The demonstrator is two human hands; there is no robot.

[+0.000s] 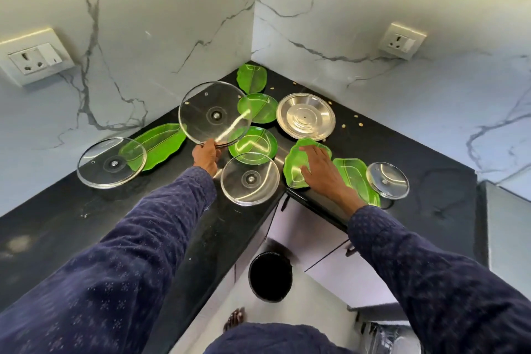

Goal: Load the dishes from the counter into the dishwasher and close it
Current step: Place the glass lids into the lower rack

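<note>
Head view: both hands reach over a black stone corner counter (71,224) strewn with lids and green plates.

The left hand (205,156) pinches the rim of a large round clear glass lid (215,115), tilted up off the counter. The right hand (319,167) rests with fingers spread flat on a green leaf-shaped plastic plate (296,169) at the counter's front edge, beside a round steel lid (306,120).

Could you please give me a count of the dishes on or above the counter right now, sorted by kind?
Glass lids: 4 (one lifted by the left hand, three lying on the counter)
Green plates and trays: 6 (the right hand rests on one)
Steel lid: 1
Total: 11
</note>
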